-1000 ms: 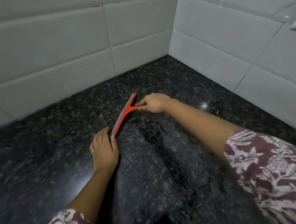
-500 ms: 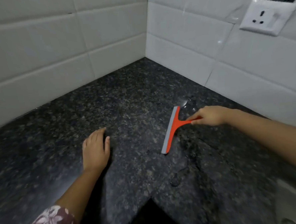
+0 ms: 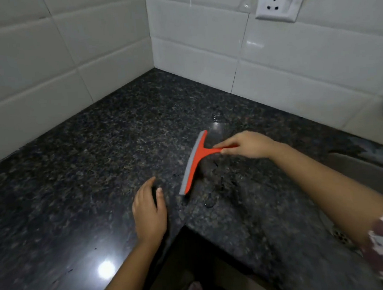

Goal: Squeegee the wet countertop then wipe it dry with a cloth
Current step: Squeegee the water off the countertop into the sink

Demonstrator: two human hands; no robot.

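An orange squeegee point(image 3: 196, 161) with a grey rubber blade lies edge-down on the dark speckled granite countertop point(image 3: 97, 164). My right hand point(image 3: 247, 144) grips its short handle from the right. Water streaks and small drops glisten on the stone just right of the blade. My left hand point(image 3: 149, 211) rests flat on the counter, fingers together, a little left of the blade's near end and not touching it. No cloth is in view.
White tiled walls meet in a corner point(image 3: 152, 66) behind the counter. A white wall socket point(image 3: 278, 2) sits top right. A sink basin with a drain point(image 3: 340, 236) lies at the right. The counter's inner corner edge point(image 3: 185, 226) drops off in front of me.
The squeegee and my right hand have moved right, away from my left hand, leaving a wet trail. The view has swung right, bringing the socket and sink in.
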